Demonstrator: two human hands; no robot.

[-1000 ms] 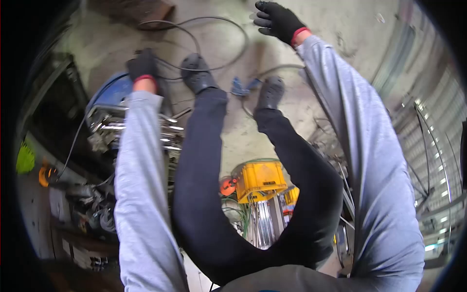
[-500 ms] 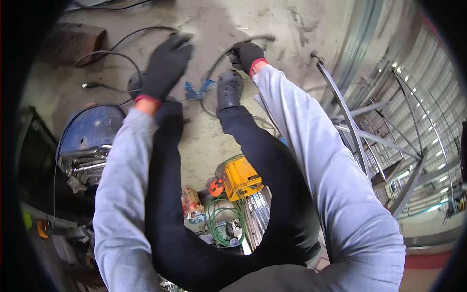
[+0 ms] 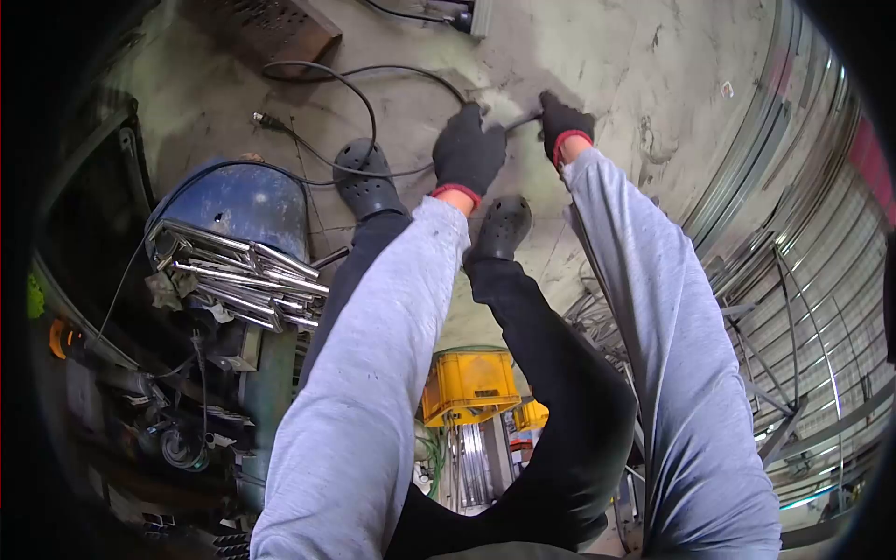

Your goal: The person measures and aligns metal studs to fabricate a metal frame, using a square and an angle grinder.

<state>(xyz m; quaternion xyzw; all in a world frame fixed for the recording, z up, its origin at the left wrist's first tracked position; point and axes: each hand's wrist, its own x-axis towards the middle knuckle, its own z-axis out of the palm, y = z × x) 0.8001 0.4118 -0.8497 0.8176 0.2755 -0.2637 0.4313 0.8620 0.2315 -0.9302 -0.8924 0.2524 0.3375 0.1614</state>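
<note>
A grey concrete floor (image 3: 635, 65), stained and scratched, is seen in the upper part. To the left of the yellow crate (image 3: 469, 383), a blue drum (image 3: 238, 201) is placed, and shiny metal tubes (image 3: 243, 275) are laid over it. Above the drum a dark perforated box (image 3: 271, 28) is found. To the right of the crate, curved metal frames (image 3: 793, 308) are stacked, and light is reflected on them.

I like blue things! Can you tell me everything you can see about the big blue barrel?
The blue barrel stands upright on the concrete floor, to the left of the person's legs. It is round, looks like painted metal, and its blue top is worn and dusty. A bundle of shiny metal tubes lies across its near edge, hiding that part. A thin black cable curves along its rim. Neither hand touches it.
</note>
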